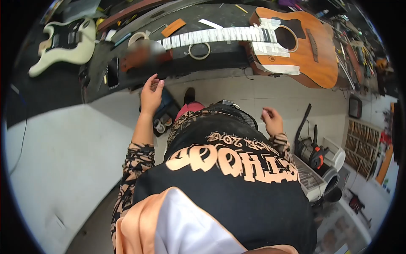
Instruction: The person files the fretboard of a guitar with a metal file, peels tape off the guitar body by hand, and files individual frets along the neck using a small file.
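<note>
- Across the bench [53, 95], our guitar [304, 61] lies face up, its body toward our right and its neck [211, 37] running to our left.
- White tape covers the fretboard in close strips, and more tape lies on the top beside the soundhole [286, 39] and along the near edge.
- At the far left of the neck, the headstock [139, 59] is blurred, so we cannot make out its details.
- Our left hand [153, 95] is raised just off the bench's near edge, below the headstock and apart from it; the fingers are loosely bent, the thumb stands away from them, and the grip is slack and empty.
- Our right hand [272, 121] hangs lower, near our waist and well apart from the guitar; its fingers curl loosely, half open, around nothing that we can see.
- Just below the neck lies a tape roll [198, 59]; above it are an orange block [173, 28] and a white strip [210, 23].
- To our left lie a phone [113, 73] and, farther out, a white guitar body [84, 53].
- Beyond the guitar's right end, we see many tools [355, 57] crowded together.
</note>
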{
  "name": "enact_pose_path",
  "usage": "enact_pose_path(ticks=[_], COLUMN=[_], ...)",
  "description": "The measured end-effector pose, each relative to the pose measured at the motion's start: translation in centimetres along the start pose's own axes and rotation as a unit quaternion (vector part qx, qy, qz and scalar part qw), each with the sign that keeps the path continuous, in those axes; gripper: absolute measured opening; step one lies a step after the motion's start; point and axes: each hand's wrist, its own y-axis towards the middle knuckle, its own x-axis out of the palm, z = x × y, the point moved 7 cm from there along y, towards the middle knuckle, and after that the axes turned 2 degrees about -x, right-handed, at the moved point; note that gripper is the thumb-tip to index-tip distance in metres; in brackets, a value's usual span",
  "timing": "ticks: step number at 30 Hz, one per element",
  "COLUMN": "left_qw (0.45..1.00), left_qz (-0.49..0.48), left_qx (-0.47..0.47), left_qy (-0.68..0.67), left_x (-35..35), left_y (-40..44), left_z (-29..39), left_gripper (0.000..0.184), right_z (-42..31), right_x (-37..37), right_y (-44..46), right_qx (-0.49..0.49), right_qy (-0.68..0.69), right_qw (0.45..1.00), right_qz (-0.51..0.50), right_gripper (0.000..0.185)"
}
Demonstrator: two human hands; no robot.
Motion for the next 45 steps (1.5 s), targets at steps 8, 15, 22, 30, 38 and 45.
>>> enact_pose_path(ticks=[8, 15, 22, 30, 38, 45], left_qw=[0.970, 0.941, 0.929, 0.892, 0.817, 0.867], left_qz=[-0.191, -0.278, -0.319, -0.309, -0.136, -0.148], left_qx=[0.111, 0.158, 0.178, 0.292, 0.415, 0.337], left_qy=[0.102, 0.111, 0.055, 0.153, 0.376, 0.336], left_x=[-3.5, -6.1, -3.0, 1.6, 8.8, 10.0], left_y=[4.9, 9.7, 13.5, 11.9, 11.2, 12.8], left_z=[1.3, 6.3, 11.4, 13.5, 14.8, 11.9], left_gripper=[0.042, 0.043, 0.039, 0.040, 0.064, 0.046], right_z=[-12.4, -12.4, -8.7, -12.0, -13.7, -18.0], right_x=[12.2, 13.4, 6.8, -5.1, -10.0, -4.6], right_y=[7.5, 4.8, -0.1, 1.8, 10.4, 6.5], right_qx=[0.013, 0.040, 0.070, -0.035, -0.131, -0.281], right_qy=[0.105, 0.032, -0.030, -0.221, -0.301, -0.271], right_qw=[0.994, 0.992, 0.948, 0.857, 0.862, 0.835], right_qz=[0.036, 0.112, 0.309, 0.464, 0.387, 0.388], right_gripper=[0.034, 0.032, 0.033, 0.044, 0.039, 0.008])
